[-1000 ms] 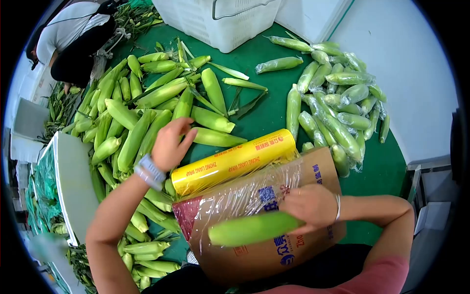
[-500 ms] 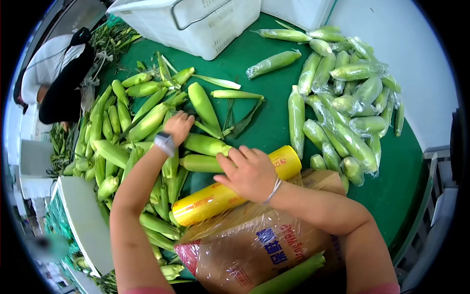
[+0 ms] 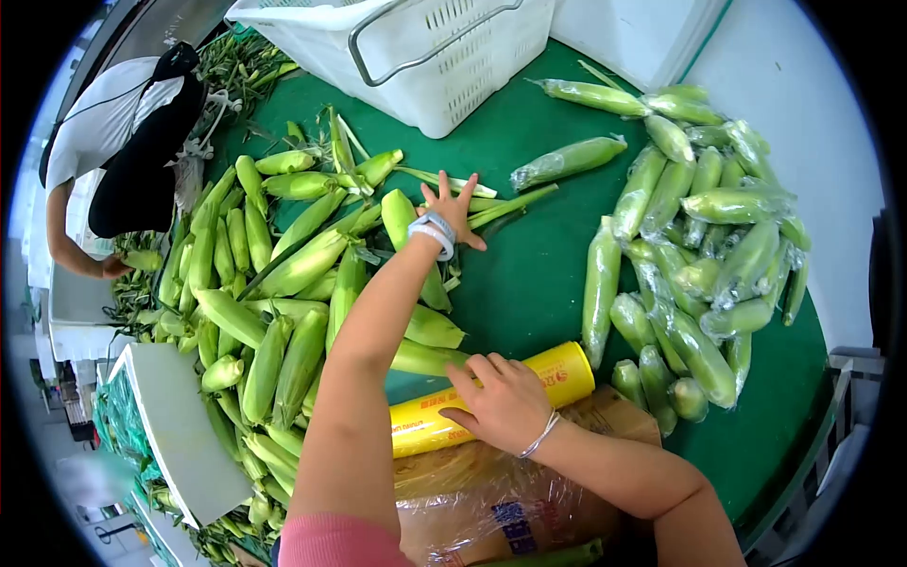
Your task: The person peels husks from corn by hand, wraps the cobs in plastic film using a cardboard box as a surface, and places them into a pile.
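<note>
My left hand (image 3: pixel 452 215) reaches forward with its fingers spread. It lies over loose green husk leaves (image 3: pixel 515 205) beside an ear of corn (image 3: pixel 399 222), holding nothing. My right hand (image 3: pixel 505 402) rests palm down across the yellow roll of cling film (image 3: pixel 557 371), thumb apart from the fingers. Its fingertips lie close to the end of another ear of corn (image 3: pixel 420 358). Under the roll sits a brown cardboard box (image 3: pixel 444 482) with clear film stretched over it. My left forearm hides part of the roll and box.
Unwrapped ears of corn (image 3: pixel 302 364) are heaped on the left. Film-wrapped ears (image 3: pixel 699 350) form a pile on the right, with one wrapped ear (image 3: pixel 567 163) apart. A white crate (image 3: pixel 453 71) stands at the back. Another person (image 3: pixel 128 142) works at the far left, holding corn.
My left hand has moved from the corn heap forward and right to the husk leaves, fingers now spread. My right hand stays over the roll. The view has shifted slightly.
</note>
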### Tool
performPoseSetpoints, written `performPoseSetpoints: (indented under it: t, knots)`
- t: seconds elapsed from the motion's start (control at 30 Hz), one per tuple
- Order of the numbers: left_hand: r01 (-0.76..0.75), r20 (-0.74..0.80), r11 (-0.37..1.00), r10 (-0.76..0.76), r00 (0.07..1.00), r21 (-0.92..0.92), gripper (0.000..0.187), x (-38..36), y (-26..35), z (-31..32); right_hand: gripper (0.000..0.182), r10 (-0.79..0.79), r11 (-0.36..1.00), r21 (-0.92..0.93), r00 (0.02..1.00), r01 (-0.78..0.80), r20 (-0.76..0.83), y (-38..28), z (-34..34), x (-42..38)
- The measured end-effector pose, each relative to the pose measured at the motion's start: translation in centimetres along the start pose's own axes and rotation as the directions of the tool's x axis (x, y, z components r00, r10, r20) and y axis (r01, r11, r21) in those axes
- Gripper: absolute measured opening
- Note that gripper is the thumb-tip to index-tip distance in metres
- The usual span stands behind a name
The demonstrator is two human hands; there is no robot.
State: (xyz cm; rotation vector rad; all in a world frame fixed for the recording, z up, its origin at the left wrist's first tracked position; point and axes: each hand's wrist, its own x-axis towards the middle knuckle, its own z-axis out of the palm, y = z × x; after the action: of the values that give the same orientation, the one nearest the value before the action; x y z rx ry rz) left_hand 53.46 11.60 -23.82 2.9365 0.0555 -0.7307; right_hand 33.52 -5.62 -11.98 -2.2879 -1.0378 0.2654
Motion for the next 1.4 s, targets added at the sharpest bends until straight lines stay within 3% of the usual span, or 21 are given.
performPoseSetpoints:
  t: [0.1,0.17,0.2,0.27,0.3,0.33,0.4,0.47,0.53,0.6,0.67,0.7,0.73,0.8,0.83,0.93,1.1,1.2,1.3,1.33,1.4]
  knots:
    - [-0.004,-0.102,1.0,0.006,0.995,0.023,0.101,2.0,-1.5,0.7,0.044,-0.023,1.0,0.003,1.0,0.022,0.019,-0.1,0.5,-0.1]
    - [-0.125,-0.109,0.978,0.107,0.988,-0.166,0.064,3.8,-3.5,2.4,0.044,-0.044,0.999,0.002,0.998,0.044,0.039,-0.2,0.6,-0.3]
    - [-0.181,-0.232,0.977,0.151,0.961,-0.112,0.04,2.6,-3.3,3.0,0.043,-0.036,0.999,0.001,0.998,0.036,0.05,-0.3,0.7,-0.3]
    - [-0.308,-0.222,0.937,0.269,0.937,-0.163,0.038,0.2,-3.0,2.2,0.042,-0.029,1.0,-0.003,0.998,0.029,0.051,-0.2,0.8,-0.1]
    - [-0.212,-0.351,0.956,0.13,0.927,-0.205,0.035,0.3,-3.4,1.0,0.042,-0.02,1.0,-0.007,0.998,0.02,0.059,-0.1,0.9,-0.2]
    - [-0.278,-0.566,0.912,0.064,0.822,-0.301,0.027,2.0,-5.3,0.2,0.042,-0.007,1.0,-0.009,0.998,0.008,0.068,-0.2,1.0,-0.2]
    - [-0.139,-0.611,0.855,-0.234,0.756,-0.5,0.03,2.1,-8.2,-5.9,0.042,-0.004,1.0,-0.012,0.996,0.005,0.084,-0.3,1.2,0.3]
    - [0.069,-0.653,0.965,-0.223,0.724,-0.253,0.046,5.9,-13.9,-5.9,0.043,0.002,1.0,-0.025,0.995,0.001,0.098,-0.4,1.1,0.5]
    - [0.354,-0.33,0.895,-0.433,0.839,-0.273,0.105,5.9,-15.3,-5.2,0.042,0.0,0.999,-0.036,0.982,0.007,0.189,-0.3,1.2,0.4]
    - [0.548,-0.102,0.826,-0.561,0.821,-0.13,0.127,7.8,-16.6,-3.7,0.042,0.014,0.997,-0.072,0.982,0.0,0.189,0.1,1.7,0.1]
    - [0.42,0.128,0.907,-0.413,0.902,-0.034,0.122,7.3,-16.4,-5.8,0.043,-0.035,0.995,-0.088,0.991,0.047,0.129,0.4,2.3,-0.2]
    - [0.392,0.185,0.908,-0.364,0.913,-0.149,0.113,7.4,-16.6,-5.9,0.044,-0.021,0.996,-0.085,0.988,0.034,0.153,0.3,2.0,-0.1]
    - [0.385,0.115,0.915,-0.373,0.921,-0.119,0.094,7.4,-16.6,-6.2,0.044,-0.019,0.996,-0.083,0.988,0.033,0.156,0.3,1.8,-0.1]
    - [0.416,-0.289,0.909,-0.398,0.871,0.002,0.074,6.3,-16.0,-3.8,0.043,-0.013,0.999,-0.045,0.984,0.021,0.179,-0.1,1.3,0.2]
    - [0.339,-0.387,0.94,-0.3,0.872,0.036,0.057,6.9,-17.3,-2.5,0.043,-0.028,0.998,-0.049,0.986,0.036,0.166,-0.2,1.4,0.4]
    - [0.281,-0.439,0.959,-0.24,0.866,0.031,0.026,6.4,-17.3,-1.7,0.043,-0.046,0.998,-0.036,0.983,0.054,0.176,0.0,1.8,0.1]
    - [0.044,-0.51,0.832,-0.38,0.772,-0.553,0.036,0.0,-15.2,-3.4,0.037,0.013,0.999,-0.044,0.961,-0.001,0.275,0.5,2.3,-0.2]
    - [-0.184,-0.507,0.782,-0.188,0.841,-0.595,0.039,-11.1,-12.3,-8.6,0.038,-0.011,0.998,-0.052,0.968,0.024,0.252,0.6,2.3,-0.3]
    - [-0.455,-0.414,0.705,0.246,0.877,-0.544,0.024,-20.4,-12.2,-11.5,0.038,-0.037,0.998,-0.04,0.967,0.049,0.253,0.4,2.5,-0.4]
    - [-0.544,-0.341,0.758,0.435,0.833,-0.36,0.019,-22.5,-12.7,-12.1,0.038,-0.043,0.998,-0.034,0.967,0.053,0.252,0.3,2.4,-0.3]
    - [-0.622,-0.272,0.691,0.56,0.783,-0.367,0.022,-25.4,-12.2,-11.8,0.04,-0.02,0.999,-0.024,0.943,0.029,0.334,0.2,2.1,-0.1]
